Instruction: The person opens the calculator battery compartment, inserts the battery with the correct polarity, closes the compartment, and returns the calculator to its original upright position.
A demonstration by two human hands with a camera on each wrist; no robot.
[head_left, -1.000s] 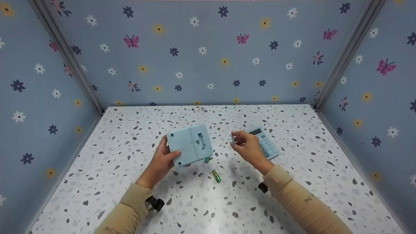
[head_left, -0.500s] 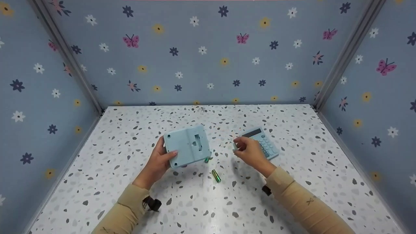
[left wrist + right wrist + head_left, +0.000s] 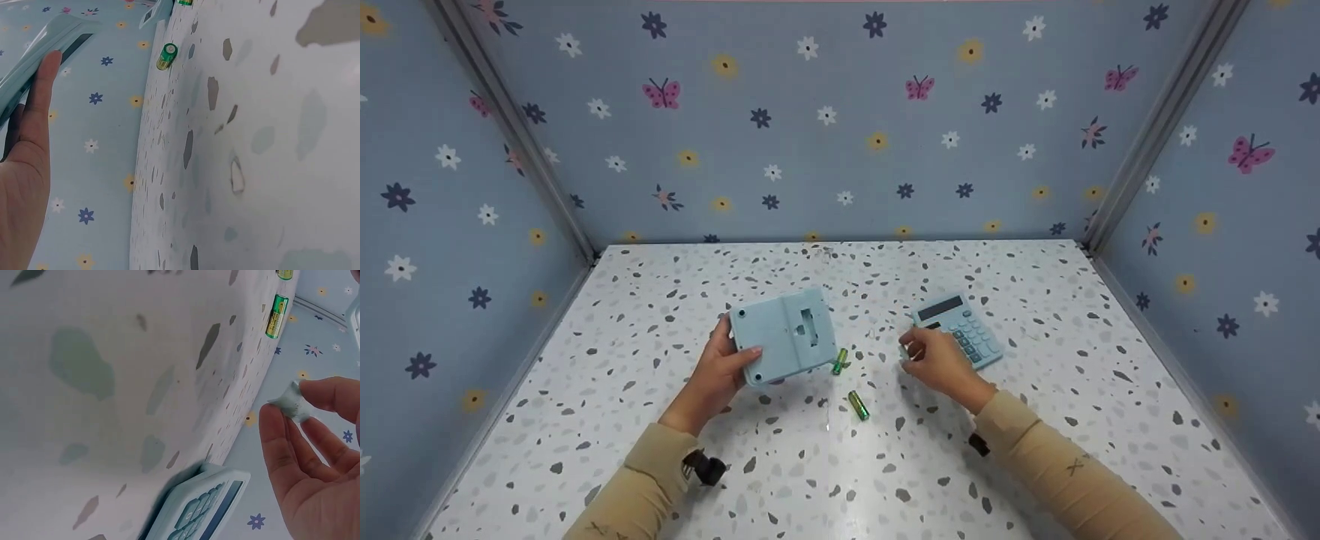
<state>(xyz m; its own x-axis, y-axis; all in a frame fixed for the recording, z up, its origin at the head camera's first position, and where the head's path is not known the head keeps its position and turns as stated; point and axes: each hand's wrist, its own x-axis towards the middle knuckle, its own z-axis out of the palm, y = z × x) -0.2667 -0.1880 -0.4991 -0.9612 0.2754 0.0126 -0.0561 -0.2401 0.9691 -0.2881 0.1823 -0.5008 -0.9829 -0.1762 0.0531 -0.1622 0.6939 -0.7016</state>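
Note:
My left hand (image 3: 716, 379) grips a light-blue calculator (image 3: 769, 341) by its left side, thumb across the back. That back faces up and shows round dark feet and an uncovered battery compartment (image 3: 810, 330). Between thumb and fingertips, my right hand (image 3: 943, 365) pinches a small light-blue battery cover (image 3: 290, 403), held above the table. One green battery (image 3: 840, 361) lies just right of the held calculator, and another green battery (image 3: 859, 405) lies nearer to me. The held calculator's front is mostly hidden in the head view.
A second light-blue calculator (image 3: 979, 339) lies face up on the speckled white table (image 3: 697, 270), partly behind my right hand. Blue flowered panels (image 3: 840, 172) enclose the table at the back and both sides.
My left hand has shifted slightly left with the calculator, uncovering more of the nearby battery. The right hand has moved a little right and toward me, still pinching the battery cover.

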